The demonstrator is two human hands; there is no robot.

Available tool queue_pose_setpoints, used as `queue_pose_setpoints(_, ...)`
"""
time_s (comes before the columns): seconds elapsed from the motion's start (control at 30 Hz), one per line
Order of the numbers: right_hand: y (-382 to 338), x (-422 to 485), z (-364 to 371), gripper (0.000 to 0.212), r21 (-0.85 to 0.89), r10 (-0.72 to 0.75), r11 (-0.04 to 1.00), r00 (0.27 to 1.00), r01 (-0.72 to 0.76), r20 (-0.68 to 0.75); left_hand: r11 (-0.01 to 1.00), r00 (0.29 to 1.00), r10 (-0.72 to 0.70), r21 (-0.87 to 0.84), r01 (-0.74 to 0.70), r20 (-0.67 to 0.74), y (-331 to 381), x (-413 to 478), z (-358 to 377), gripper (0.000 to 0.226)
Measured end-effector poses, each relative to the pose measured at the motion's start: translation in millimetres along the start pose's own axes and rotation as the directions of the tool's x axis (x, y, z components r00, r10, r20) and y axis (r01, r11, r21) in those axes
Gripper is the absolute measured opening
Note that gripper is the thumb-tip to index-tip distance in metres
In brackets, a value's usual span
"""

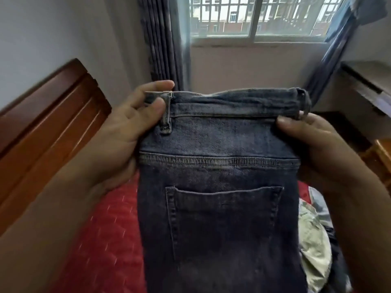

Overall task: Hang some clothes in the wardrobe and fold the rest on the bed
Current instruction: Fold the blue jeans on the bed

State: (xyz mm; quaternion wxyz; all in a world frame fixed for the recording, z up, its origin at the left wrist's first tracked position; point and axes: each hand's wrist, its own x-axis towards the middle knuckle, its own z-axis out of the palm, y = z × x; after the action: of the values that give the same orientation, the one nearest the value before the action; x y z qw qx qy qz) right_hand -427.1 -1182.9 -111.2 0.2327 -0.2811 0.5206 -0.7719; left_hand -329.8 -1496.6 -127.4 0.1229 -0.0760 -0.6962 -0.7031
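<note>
A pair of dark blue jeans point(220, 178) hangs upright in front of me, folded lengthwise, with one back pocket facing me. My left hand point(127, 127) pinches the left end of the waistband between thumb and fingers. My right hand point(313, 140) grips the right end of the waistband, thumb on the front. Below the jeans lies the bed with a red quilted cover point(105, 240).
A wooden headboard point(48, 115) runs along the left wall. A heap of other clothes point(315, 240) lies on the bed at the right. Ahead are a barred window point(260, 15) and grey curtains point(165, 43). A wooden table edge point(368, 81) shows at the right.
</note>
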Motion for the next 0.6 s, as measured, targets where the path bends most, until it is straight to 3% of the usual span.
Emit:
queue_pose_setpoints(0.1, 61, 23, -37, 0.023, -0.147, 0.142, 0.975, 0.979, -0.164, -0.148, 0.981, 0.982, -0.188, 0.041, 0.187, 0.011, -42, 5, 0, 0.05)
queue_pose_setpoints(0.17, 115, 30, -61, 0.032, -0.318, 0.183, 0.919, 0.967, -0.232, -0.177, 0.911, 0.958, -0.288, 0.306, 0.275, -0.005, -88, 3, -2, 0.045)
queue_pose_setpoints(0.23, 171, 28, -81, 0.038, -0.505, 0.23, 0.811, 0.955, -0.296, -0.189, 0.788, 0.919, -0.393, 0.516, 0.335, 0.003, -144, -5, -9, 0.036)
queue_pose_setpoints(0.3, 230, 19, -96, 0.037, -0.698, 0.298, 0.612, 0.927, -0.37, -0.23, 0.689, 0.874, -0.486, 0.611, 0.389, -0.008, -201, -20, -11, 0.027)
queue_pose_setpoints(0.37, 284, 4, -108, 0.038, -0.811, 0.38, 0.401, 0.883, -0.426, -0.275, 0.621, 0.83, -0.555, 0.639, 0.454, -0.052, -256, -40, -8, 0.025)
queue_pose_setpoints(0.43, 328, -13, -116, 0.042, -0.84, 0.473, 0.281, 0.828, -0.465, -0.301, 0.577, 0.796, -0.597, 0.637, 0.511, -0.098, -306, -58, -4, 0.036)
queue_pose_setpoints(0.53, 386, -31, -130, 0.044, -0.828, 0.57, 0.194, 0.747, -0.526, -0.342, 0.561, 0.754, -0.64, 0.579, 0.592, -0.151, -372, -77, -1, 0.051)
queue_pose_setpoints(0.6, 418, -26, -141, 0.049, -0.794, 0.606, 0.201, 0.71, -0.573, -0.359, 0.568, 0.733, -0.658, 0.526, 0.633, -0.171, -410, -78, -3, 0.052)
